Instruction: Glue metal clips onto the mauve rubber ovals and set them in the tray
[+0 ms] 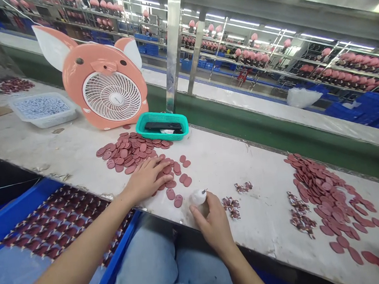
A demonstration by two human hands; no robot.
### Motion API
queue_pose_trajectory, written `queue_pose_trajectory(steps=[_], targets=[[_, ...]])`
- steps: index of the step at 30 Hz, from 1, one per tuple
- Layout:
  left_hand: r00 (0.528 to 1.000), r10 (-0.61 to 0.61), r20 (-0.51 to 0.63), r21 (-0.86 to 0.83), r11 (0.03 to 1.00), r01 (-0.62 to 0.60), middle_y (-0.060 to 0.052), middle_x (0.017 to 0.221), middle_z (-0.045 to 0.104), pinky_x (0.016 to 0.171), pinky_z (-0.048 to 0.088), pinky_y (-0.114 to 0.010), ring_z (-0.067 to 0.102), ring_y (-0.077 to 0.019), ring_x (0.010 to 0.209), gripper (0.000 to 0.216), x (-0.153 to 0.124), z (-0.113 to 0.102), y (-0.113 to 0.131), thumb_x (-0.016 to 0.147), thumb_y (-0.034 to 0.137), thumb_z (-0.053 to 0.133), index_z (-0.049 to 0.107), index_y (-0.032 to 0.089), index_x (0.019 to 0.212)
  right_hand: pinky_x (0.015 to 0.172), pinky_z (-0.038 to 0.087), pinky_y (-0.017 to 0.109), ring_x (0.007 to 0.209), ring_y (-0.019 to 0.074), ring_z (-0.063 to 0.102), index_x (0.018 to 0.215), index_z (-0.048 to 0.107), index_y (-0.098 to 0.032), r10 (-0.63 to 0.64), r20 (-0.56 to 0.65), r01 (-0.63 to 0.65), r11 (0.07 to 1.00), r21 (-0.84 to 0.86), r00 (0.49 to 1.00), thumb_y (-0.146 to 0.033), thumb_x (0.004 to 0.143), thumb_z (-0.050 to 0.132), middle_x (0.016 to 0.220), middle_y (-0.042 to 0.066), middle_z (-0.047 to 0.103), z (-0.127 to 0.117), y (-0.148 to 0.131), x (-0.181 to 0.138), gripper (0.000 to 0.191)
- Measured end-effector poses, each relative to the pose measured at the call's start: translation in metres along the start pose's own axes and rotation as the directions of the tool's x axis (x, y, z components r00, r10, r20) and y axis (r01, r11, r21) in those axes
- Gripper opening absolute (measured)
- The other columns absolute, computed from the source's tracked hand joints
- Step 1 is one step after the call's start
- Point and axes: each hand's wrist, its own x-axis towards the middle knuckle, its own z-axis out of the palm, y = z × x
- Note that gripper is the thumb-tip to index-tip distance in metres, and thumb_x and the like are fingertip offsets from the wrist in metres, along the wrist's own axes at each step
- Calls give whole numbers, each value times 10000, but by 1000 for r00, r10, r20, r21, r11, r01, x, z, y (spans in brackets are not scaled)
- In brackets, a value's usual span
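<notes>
The left hand (146,179) lay open, fingers spread, on loose pink discs (169,183). The right hand (213,224) grasped a small white bottle (199,197), tip up, just beside those discs. Small patterned pieces (231,207) lay right of the right hand. Ahead of the left hand sat a bigger disc pile (127,152), a teal basket (161,119) and a pink pig fan (104,78). Under the left forearm, a blue tray (115,241) held rows of dark-red pieces (50,220).
</notes>
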Motion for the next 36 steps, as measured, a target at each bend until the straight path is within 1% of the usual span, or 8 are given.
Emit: queue_pose_trajectory(steps=[8,14,17,23,27,31,33,36], targets=[[992,40,-121,20,999,-38,-146,1500,534,1124,337,-562,422,-365,1396,414,-48,1,45,985,438,506,662,232,1308,902,495,415,1010,266,634,1120,587,-196,85,-55,-76,985,153,995,-394,916,604,1095,112,676,-4,-1,-2,285],[957,161,-243,8,986,-164,-98,1351,682,1175,224,-497,584,-321,1237,407,-98,22,81,909,499,638,701,283,1248,847,507,408,932,243,629,1105,532,-198,146,-104,-102,932,349,984,-437,941,503,1000,84,656,-6,8,-6,291],[905,202,-374,5,977,-215,-14,1188,766,1129,279,-430,648,-242,1091,264,-116,31,83,945,266,638,719,363,1176,718,522,362,788,207,601,1055,518,-211,204,-89,-144,882,448,975,-496,905,539,893,38,616,-10,8,-8,323],[772,134,-621,-34,980,-198,4,821,738,959,415,-387,563,-236,864,355,-142,21,89,859,216,750,732,458,1118,407,395,219,456,102,487,862,531,-211,268,190,-328,721,611,944,-555,835,692,649,-36,566,-9,-29,-31,381],[776,180,-605,-51,963,-263,-4,841,749,994,425,-372,583,-219,856,372,-150,14,92,983,237,549,672,441,1269,381,410,204,466,132,571,946,538,-206,256,473,-538,441,718,843,-523,761,790,623,-10,651,-3,-53,-44,445],[842,-100,-530,-464,866,-189,-58,1130,739,912,541,-400,662,-245,992,570,-156,23,103,936,433,622,463,397,1482,395,432,181,460,91,519,961,528,-207,323,483,-563,235,792,814,-397,718,855,633,-27,658,3,-59,-47,450],[838,-252,-484,-658,736,-159,-60,1170,734,876,578,-374,678,-250,1015,646,-159,29,112,830,455,744,531,381,1435,418,448,174,474,83,517,971,531,-202,355,452,-545,227,807,818,-378,730,850,640,-26,667,7,-61,-48,437],[824,-360,-438,-788,595,-159,-16,1106,767,877,583,-302,703,-202,976,388,-161,32,123,852,316,762,703,377,1230,450,474,177,496,86,554,960,540,-192,360,458,-554,237,798,813,-384,744,845,625,-32,657,11,-63,-49,420]])
